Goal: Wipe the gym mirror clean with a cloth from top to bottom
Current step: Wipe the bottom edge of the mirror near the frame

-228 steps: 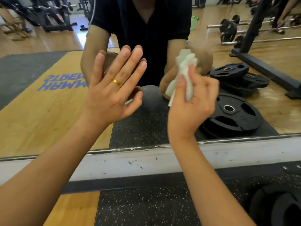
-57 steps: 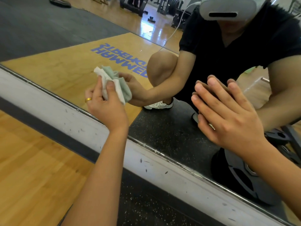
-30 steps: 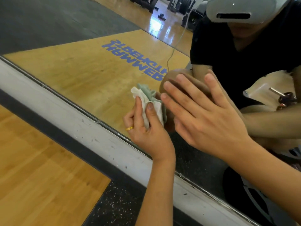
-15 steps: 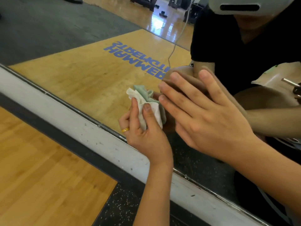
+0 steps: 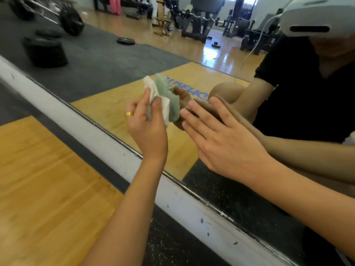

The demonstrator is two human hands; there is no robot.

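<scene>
The gym mirror [image 5: 107, 62] fills the upper part of the view, and its white lower frame [image 5: 107, 135] runs diagonally across. My left hand [image 5: 148, 129], with a gold ring, grips a crumpled white cloth [image 5: 153, 89] and presses it against the glass low down, just above the frame. The cloth's greenish reflection meets it there. My right hand [image 5: 221, 143] lies flat on the mirror with straight fingers, just right of the cloth. Both arms and a person in a black shirt are reflected in the glass.
Wooden floor [image 5: 44, 179] and black speckled rubber matting [image 5: 172, 246] lie below the frame. Reflected in the mirror are a barbell [image 5: 71, 20], a stack of black weight plates [image 5: 45, 52], a single plate [image 5: 125, 40] and gym machines [image 5: 197, 18].
Since half a second ago, my left hand has slid the cloth slightly up the glass and the view has tilted up. My right hand stays flat on the mirror.
</scene>
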